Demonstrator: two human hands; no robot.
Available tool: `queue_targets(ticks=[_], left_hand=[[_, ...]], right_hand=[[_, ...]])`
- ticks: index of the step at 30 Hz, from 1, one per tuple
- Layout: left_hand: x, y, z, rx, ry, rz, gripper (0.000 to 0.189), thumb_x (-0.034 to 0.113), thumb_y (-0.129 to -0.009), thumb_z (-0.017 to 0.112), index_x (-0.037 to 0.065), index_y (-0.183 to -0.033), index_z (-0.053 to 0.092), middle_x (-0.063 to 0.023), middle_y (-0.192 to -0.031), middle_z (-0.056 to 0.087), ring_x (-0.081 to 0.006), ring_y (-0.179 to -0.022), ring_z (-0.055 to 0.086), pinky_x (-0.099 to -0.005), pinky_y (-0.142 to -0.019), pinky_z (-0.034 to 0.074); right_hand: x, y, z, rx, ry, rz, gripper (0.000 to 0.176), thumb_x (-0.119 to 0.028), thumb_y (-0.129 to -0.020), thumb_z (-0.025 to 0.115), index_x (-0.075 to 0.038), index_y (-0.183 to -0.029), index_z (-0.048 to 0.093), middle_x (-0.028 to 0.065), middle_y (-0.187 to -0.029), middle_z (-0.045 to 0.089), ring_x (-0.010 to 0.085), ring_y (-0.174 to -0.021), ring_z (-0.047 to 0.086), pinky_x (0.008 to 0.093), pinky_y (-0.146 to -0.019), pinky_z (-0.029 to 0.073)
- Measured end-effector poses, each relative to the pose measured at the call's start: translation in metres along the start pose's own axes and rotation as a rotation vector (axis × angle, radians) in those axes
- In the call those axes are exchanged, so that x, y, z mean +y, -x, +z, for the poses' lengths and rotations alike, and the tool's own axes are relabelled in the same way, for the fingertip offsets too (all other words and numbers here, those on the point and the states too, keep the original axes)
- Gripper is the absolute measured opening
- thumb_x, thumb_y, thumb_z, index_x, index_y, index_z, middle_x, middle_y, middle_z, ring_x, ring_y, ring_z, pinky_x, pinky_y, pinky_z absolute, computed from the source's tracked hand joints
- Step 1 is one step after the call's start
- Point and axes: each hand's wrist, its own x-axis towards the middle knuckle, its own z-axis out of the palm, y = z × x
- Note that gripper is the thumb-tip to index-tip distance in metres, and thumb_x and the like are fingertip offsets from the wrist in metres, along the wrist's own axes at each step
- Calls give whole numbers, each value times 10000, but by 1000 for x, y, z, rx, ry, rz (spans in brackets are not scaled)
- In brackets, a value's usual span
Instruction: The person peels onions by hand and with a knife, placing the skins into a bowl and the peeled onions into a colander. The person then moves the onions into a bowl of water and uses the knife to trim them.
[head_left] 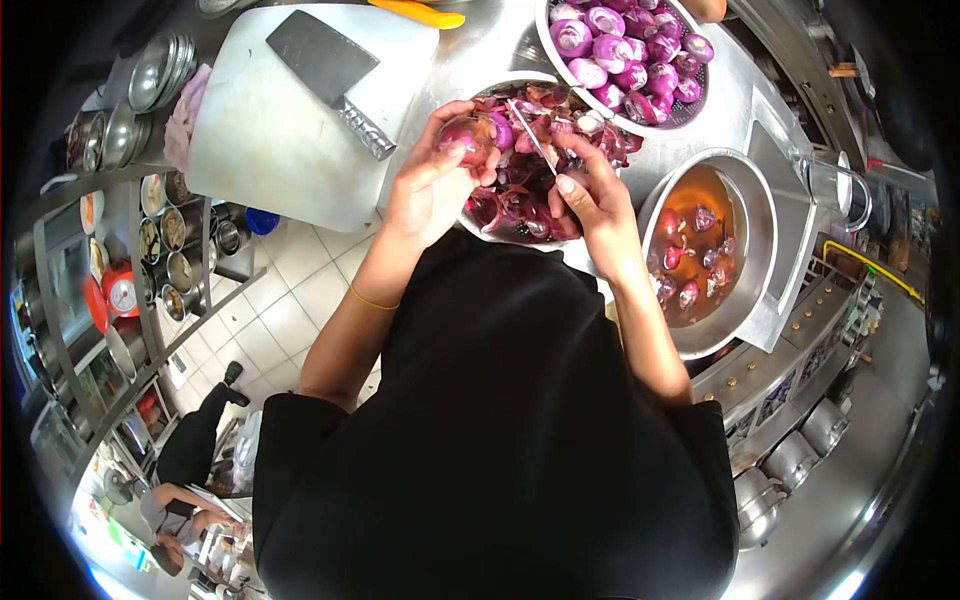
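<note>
My left hand [428,190] is closed around a red onion [466,140] with its skin partly on. A small knife [533,136] is gripped in my right hand [602,205], its blade pointing up and left toward the onion. Both hands are over a bowl of dark red onion skins [515,208]; my hands hide part of it. Beyond it, at the upper right, peeled purple onions [632,48] fill a white colander [563,75]. To the right of my right hand, several unpeeled onions [704,218] sit in brownish water inside a metal basin [762,240].
A cleaver [322,58] lies on a white cutting board [250,150] at the upper left, near an orange-handled tool [418,13]. Metal shelving with bowls stands on the left. Another person [185,505] is at the lower left. Pots [790,460] line the right side.
</note>
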Motion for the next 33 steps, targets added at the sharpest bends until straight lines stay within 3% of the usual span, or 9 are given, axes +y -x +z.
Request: queue_targets(ticks=[3, 8, 15, 20, 22, 23, 25, 30, 33], left_hand=[[-7, 0, -4, -48, 193, -48, 393, 227, -875, 488, 83, -1232, 407, -114, -1075, 508, -219, -862, 491, -311, -716, 373], [-11, -2, -3, -9, 77, -9, 324, 222, -878, 441, 93, -1172, 393, -106, -1031, 507, -210, -833, 500, -308, -702, 377], [-10, -3, 17, 49, 1, 60, 328, 158, -877, 463, 129, -1177, 333, -86, -1034, 512, -152, -892, 497, -299, -700, 396], [-16, -2, 25, 26, -3, 134, 355, 141, -869, 489, 113, -1180, 319, -91, -1102, 463, -151, -932, 487, -311, -770, 413], [-18, -3, 35, 115, -208, 310, 388, 159, -861, 525, 79, -1169, 303, -121, -1156, 401, -160, -985, 459, -323, -857, 398], [-17, -4, 33, 109, -211, 307, 388, 159, -861, 525, 79, -1169, 303, -121, -1156, 401, -160, -985, 459, -323, -857, 398], [-19, -7, 26, 9, -580, 570, 435, 189, -851, 557, 51, -1162, 286, -145, -1164, 357, -182, -1030, 417, -341, -925, 353], [-21, -3, 25, -47, -827, 668, 434, 213, -849, 569, 45, -1150, 304, -137, -1120, 378, -188, -1050, 398, -340, -918, 341], [-3, 8, 50, 80, -15, 68, 377, 194, -878, 529, 30, -1151, 327, -97, -1096, 432, -156, -1001, 487, -318, -892, 391]], right_hand=[[12, -1, 3, 74, 54, -94, 335, -85, -938, 500, -71, -1270, 458, -9, -648, 494, 51, -558, 425, 213, -515, 357], [7, 2, -1, 37, 149, 16, 521, -83, -943, 486, -113, -1436, 319, -23, -663, 450, 66, -611, 416, 209, -589, 385], [-12, 14, 20, 11, 188, -173, 506, -15, -900, 522, -75, -1387, 394, 10, -709, 487, 83, -645, 449, 227, -646, 413], [-15, 18, 24, 15, 171, -121, 478, -11, -903, 518, -68, -1368, 424, 6, -724, 490, 82, -626, 436, 219, -615, 404], [-17, 21, 24, -17, 14, -23, 457, -39, -918, 518, -44, -1366, 425, -18, -727, 471, 67, -615, 406, 199, -580, 372], [-17, 21, 25, -11, 11, -26, 457, -39, -918, 518, -44, -1366, 425, -18, -727, 471, 67, -615, 406, 199, -580, 372], [-15, 23, 27, -84, -231, 8, 446, -80, -934, 521, -20, -1365, 418, -38, -723, 447, 54, -607, 380, 180, -554, 334], [-14, 18, 29, -62, -380, 30, 446, -94, -944, 517, 2, -1365, 404, -27, -744, 507, 44, -627, 405, 169, -534, 334], [0, 14, 34, 50, -91, -198, 412, -157, -948, 524, -43, -1339, 460, -13, -686, 469, 54, -542, 363, 180, -480, 320]])
